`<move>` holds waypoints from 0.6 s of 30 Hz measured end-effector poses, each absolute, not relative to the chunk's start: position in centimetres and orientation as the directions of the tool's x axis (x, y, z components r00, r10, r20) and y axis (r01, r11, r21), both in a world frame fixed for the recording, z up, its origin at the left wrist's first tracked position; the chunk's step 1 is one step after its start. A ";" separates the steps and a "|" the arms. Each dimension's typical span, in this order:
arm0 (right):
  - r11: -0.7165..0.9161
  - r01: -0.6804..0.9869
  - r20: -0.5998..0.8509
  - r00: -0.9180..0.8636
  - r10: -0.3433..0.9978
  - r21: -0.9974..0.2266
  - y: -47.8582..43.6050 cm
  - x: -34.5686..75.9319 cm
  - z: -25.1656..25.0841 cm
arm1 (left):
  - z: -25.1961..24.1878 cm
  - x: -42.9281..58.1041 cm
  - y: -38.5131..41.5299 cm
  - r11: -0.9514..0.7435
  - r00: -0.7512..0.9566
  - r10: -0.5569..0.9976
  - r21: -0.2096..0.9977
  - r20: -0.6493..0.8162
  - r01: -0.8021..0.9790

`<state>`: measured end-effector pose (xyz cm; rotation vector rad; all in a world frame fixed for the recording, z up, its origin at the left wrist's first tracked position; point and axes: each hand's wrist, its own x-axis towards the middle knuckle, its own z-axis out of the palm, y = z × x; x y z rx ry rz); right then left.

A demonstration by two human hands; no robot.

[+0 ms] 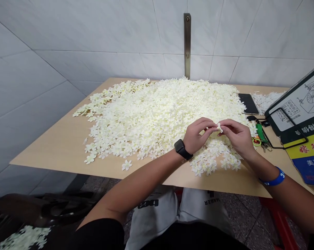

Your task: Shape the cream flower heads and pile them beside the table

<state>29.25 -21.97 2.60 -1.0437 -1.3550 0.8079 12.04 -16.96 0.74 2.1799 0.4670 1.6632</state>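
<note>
Between my fingertips is a small white artificial flower (pixel 219 127), held above the front right of a wide heap. My left hand (pixel 198 133), with a black watch on its wrist, pinches the flower from the left. From the other side my right hand (pixel 237 136) pinches it too, a blue band on that wrist. Under and behind both hands spreads the heap of white flowers (pixel 157 111), pale yellow at their centres. A smaller patch of loose flowers (pixel 209 159) lies below my hands near the table's front edge.
A phone (pixel 248 103) lies right of the heap, with white stringy pieces (pixel 267 100) beyond it. Keys (pixel 266 147) and a black wire frame (pixel 306 139) rest by a printed box (pixel 302 111). The brown tabletop (pixel 55 149) meets a tiled wall. More flowers (pixel 24 238) sit low at left.
</note>
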 end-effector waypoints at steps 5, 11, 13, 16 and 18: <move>0.441 0.201 0.459 0.052 0.887 -0.875 -22.0 29.5 2.3 | 0.9 11.8 -16.8 -0.888 0.206 0.460 0.452 0.864 0.089; 0.496 0.306 0.527 0.021 0.850 -0.812 -22.2 29.5 1.9 | 0.9 11.7 -16.6 -0.888 0.210 0.460 0.449 0.862 0.102; 0.494 0.292 0.519 0.009 0.855 -0.819 -22.2 29.4 1.9 | 0.9 11.7 -16.5 -0.887 0.210 0.462 0.451 0.862 0.098; 0.479 0.305 0.505 0.007 0.863 -0.823 -22.2 29.2 2.1 | 0.8 11.7 -16.5 -0.882 0.226 0.471 0.465 0.853 0.082; 0.471 0.328 0.500 0.005 0.866 -0.819 -22.2 29.3 2.3 | 0.7 11.8 -16.5 -0.871 0.259 0.486 0.489 0.835 0.056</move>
